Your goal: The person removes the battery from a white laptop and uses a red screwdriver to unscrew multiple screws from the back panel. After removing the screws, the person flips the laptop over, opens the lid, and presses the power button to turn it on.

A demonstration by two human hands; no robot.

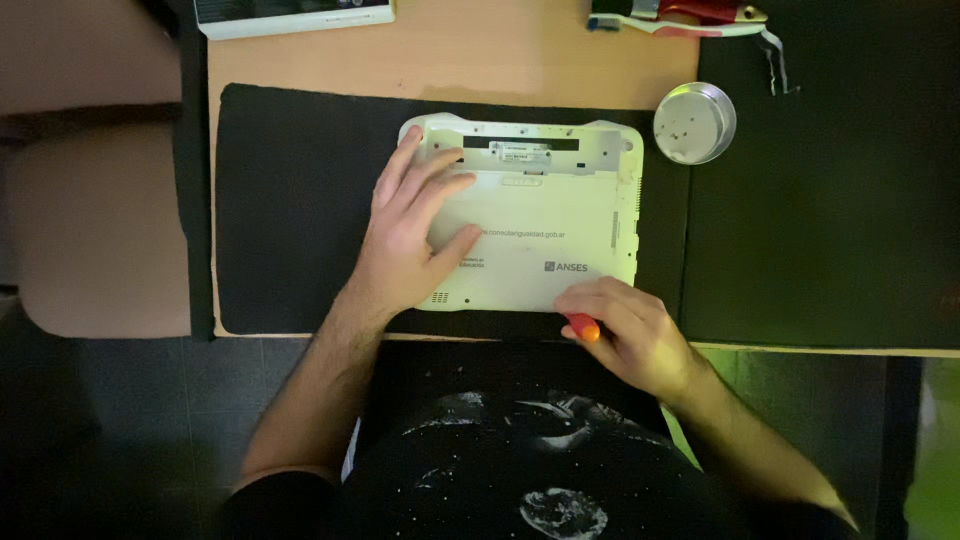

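While the left hand (410,235) lies flat, fingers spread, on the white laptop (540,215), the right hand (625,330) pinches an orange-handled tool (585,327).

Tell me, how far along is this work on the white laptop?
Early, it seems. The white laptop lies underside up on the black mat. The left hand presses it flat; the right hand holds an orange-handled tool at its near edge. The bottom cover is still on. The metal dish holds only a few specks.

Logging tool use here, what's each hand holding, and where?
Right hand grips an orange-handled tool by its handle; left hand lies flat on the white laptop, holding nothing.
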